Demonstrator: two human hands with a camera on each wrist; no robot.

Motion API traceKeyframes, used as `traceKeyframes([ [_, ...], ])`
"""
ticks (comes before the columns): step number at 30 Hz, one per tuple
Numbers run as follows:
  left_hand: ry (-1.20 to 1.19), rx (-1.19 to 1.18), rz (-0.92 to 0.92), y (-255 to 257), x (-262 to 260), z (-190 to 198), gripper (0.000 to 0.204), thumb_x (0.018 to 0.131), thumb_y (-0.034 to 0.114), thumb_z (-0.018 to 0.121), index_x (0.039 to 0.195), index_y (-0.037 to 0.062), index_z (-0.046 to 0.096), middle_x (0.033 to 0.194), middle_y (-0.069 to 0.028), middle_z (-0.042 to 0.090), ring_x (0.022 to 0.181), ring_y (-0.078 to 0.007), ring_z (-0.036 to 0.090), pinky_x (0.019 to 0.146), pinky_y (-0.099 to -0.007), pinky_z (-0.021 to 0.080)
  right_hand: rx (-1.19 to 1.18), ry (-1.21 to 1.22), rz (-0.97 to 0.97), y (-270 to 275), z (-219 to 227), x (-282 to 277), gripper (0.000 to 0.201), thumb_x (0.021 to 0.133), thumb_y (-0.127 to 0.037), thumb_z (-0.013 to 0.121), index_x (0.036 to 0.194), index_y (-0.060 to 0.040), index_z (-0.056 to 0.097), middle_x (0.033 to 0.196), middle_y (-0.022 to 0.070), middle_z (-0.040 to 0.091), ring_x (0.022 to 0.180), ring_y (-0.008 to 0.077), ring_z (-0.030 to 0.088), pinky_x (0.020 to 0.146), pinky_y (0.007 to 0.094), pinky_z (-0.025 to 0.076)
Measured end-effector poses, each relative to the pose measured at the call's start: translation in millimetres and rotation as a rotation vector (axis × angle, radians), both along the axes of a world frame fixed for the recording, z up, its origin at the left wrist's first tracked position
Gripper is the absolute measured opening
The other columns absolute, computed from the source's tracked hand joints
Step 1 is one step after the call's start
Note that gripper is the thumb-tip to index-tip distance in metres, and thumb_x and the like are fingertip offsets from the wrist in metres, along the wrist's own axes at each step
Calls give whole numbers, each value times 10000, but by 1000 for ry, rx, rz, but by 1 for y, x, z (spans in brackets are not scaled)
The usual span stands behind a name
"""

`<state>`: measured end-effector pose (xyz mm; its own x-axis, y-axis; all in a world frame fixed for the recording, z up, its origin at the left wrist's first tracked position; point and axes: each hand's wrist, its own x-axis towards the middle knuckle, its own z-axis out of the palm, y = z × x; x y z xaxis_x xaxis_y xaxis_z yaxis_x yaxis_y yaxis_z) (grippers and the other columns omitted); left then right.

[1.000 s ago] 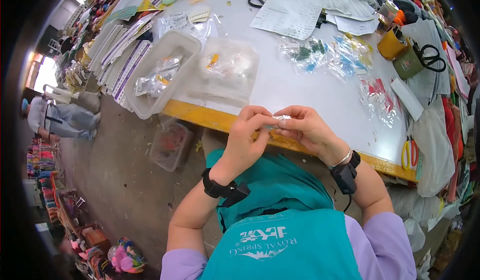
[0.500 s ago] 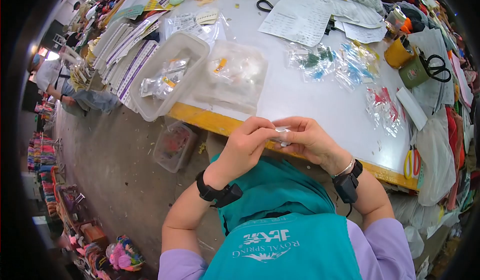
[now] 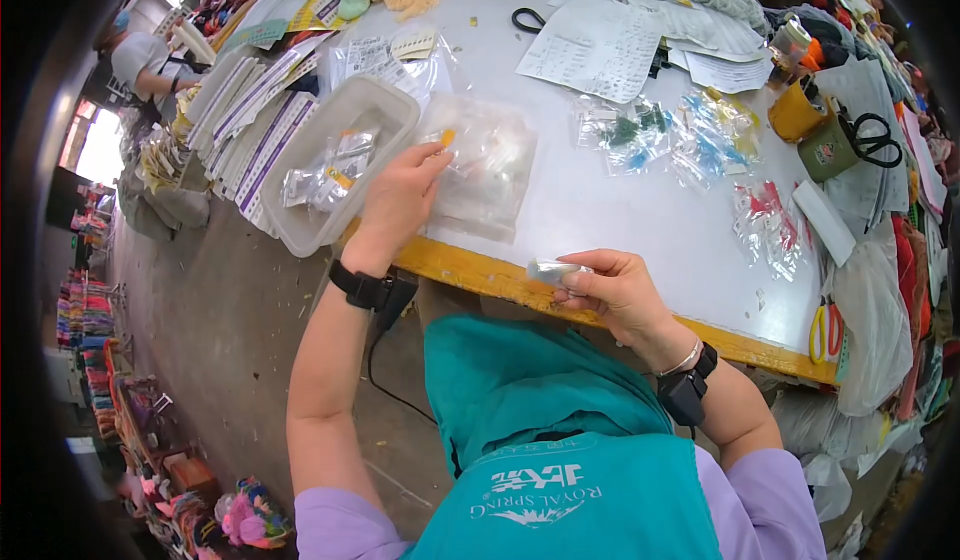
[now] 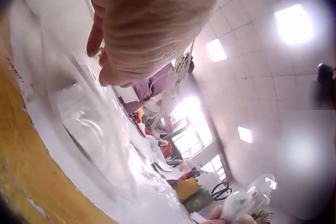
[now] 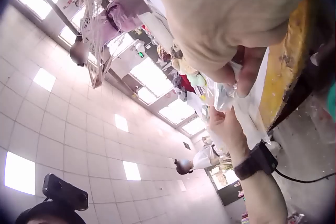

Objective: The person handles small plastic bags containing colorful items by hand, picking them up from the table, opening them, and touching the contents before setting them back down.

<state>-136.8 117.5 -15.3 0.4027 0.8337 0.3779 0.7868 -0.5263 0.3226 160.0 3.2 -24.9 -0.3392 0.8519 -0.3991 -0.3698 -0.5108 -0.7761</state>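
Observation:
In the head view my right hand (image 3: 628,298) pinches a small clear plastic packet (image 3: 548,271), rolled or folded up, between thumb and fingers over the table's front edge. The same packet (image 5: 224,97) shows at the fingertips in the right wrist view. My left hand (image 3: 398,202) reaches over the gap between a bin and a flat pile of clear plastic bags (image 3: 490,185). Its fingertips are right at a small orange label (image 3: 447,138) on that pile; I cannot tell whether they grip it. In the left wrist view the left hand (image 4: 152,24) hides its own fingertips.
A translucent bin (image 3: 283,217) with packets inside stands left of the bags, beside stacked cards (image 3: 245,145). Small bags with coloured contents (image 3: 770,225) lie to the right, near scissors in a green pot (image 3: 828,150). Paper sheets (image 3: 590,50) lie at the back. Another person (image 3: 145,65) is at far left.
My left hand has left the packet, which both hands held before, and moved up and left to the orange label. My right hand keeps the packet. The person at left has moved farther back.

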Motion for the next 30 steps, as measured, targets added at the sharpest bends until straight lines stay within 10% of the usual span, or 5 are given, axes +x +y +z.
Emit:
traceKeyframes([
  [8, 214, 116, 13, 15, 2, -10, 160, 855, 45, 621, 1003, 54, 680, 1006, -92, 681, 898, -302, 659, 770, -385, 535, -3, 19, -33, -1, -3, 9, 261, 903, -42, 651, 1146, 52, 647, 1042, 156, 694, 874, 185, 688, 743, 257, 585],
  [30, -417, 45, 47, -57, 146, 10, 74, 824, -14, 632, 884, 28, 621, 887, -108, 599, 700, -240, 608, 586, -316, 493, 278, -106, -487, 15, -1, -2, 246, 895, -41, 642, 1116, 67, 659, 957, 137, 701, 813, 177, 704, 716, 251, 586],
])
